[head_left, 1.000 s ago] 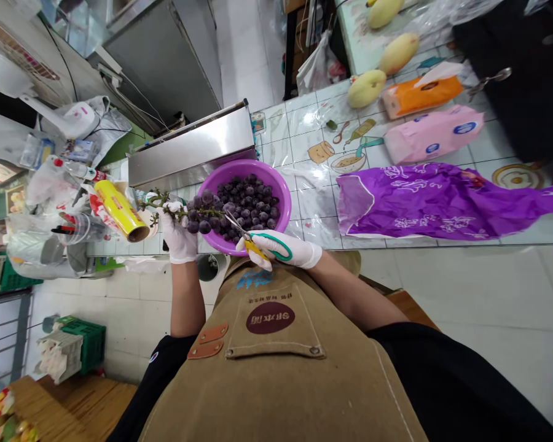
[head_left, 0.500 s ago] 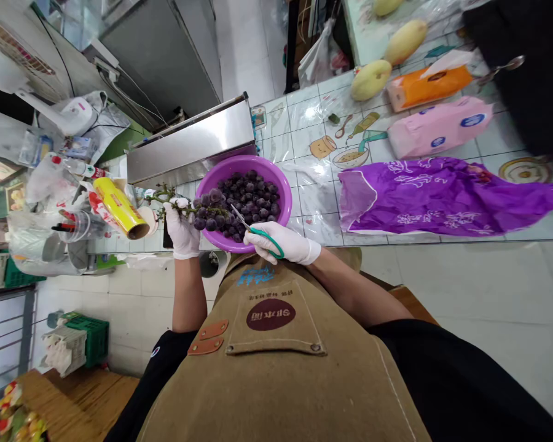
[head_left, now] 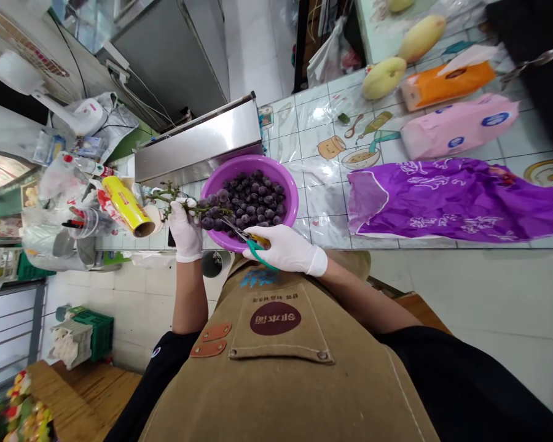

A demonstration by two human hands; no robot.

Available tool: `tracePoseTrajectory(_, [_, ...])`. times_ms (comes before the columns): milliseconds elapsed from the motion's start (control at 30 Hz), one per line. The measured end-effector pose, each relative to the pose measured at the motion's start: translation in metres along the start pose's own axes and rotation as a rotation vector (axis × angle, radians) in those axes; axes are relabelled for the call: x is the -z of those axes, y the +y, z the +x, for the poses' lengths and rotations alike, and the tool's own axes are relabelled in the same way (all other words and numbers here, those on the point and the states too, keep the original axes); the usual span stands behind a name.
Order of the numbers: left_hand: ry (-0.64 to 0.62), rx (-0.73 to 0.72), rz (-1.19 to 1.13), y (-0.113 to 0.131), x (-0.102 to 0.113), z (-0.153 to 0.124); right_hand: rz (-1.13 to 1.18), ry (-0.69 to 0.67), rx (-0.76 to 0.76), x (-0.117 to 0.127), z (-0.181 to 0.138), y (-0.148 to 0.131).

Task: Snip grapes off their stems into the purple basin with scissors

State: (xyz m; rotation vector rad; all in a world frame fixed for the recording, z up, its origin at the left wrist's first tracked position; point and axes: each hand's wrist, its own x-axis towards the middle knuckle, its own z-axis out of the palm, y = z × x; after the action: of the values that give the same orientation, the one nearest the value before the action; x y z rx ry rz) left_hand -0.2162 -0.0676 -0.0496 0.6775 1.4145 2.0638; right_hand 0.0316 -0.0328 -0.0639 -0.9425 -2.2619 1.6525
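My left hand (head_left: 185, 229), in a white glove, is closed on the green stem of a grape bunch (head_left: 215, 210). Dark grapes hang from the bunch over the left rim of a purple basin (head_left: 289, 184). Inside the basin lie many loose dark grapes (head_left: 260, 199). My right hand (head_left: 289, 248), also gloved, grips scissors (head_left: 260, 253) with green and yellow handles. Their blades reach left over the basin, close under the bunch; whether they touch a stem I cannot tell.
Behind the basin stands a long metal box (head_left: 203, 144). A yellow roll (head_left: 128, 205) lies to the left. At right are a purple bag (head_left: 461, 199), a pink tissue pack (head_left: 461, 126), an orange tissue pack (head_left: 449, 85) and yellow melons (head_left: 384, 78). The table's front edge runs before me.
The scissors have opened and turned, their blades now lower and nearer the bunch. My left hand still holds the stem. The whole view has shifted slightly.
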Motion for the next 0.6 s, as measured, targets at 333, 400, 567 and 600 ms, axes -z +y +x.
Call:
tracePoseTrajectory(333, [-0.147,-0.037,0.156,0.006,-0.010,-0.005,-0.263,-0.071,0.048,0.026,0.006,-0.009])
tracePoseTrajectory(400, [-0.157,-0.031,0.180,0.005,-0.010,-0.005,-0.283,-0.095,0.047,0.031,0.006,-0.012])
tracePoseTrajectory(567, [-0.212,0.039,0.246,0.000,-0.010,-0.006,-0.341,-0.142,0.049,0.039,0.009,-0.020])
tracePoseTrajectory(600, [-0.224,0.052,0.256,-0.002,-0.010,-0.006,-0.367,-0.156,0.049,0.039,0.011,-0.020])
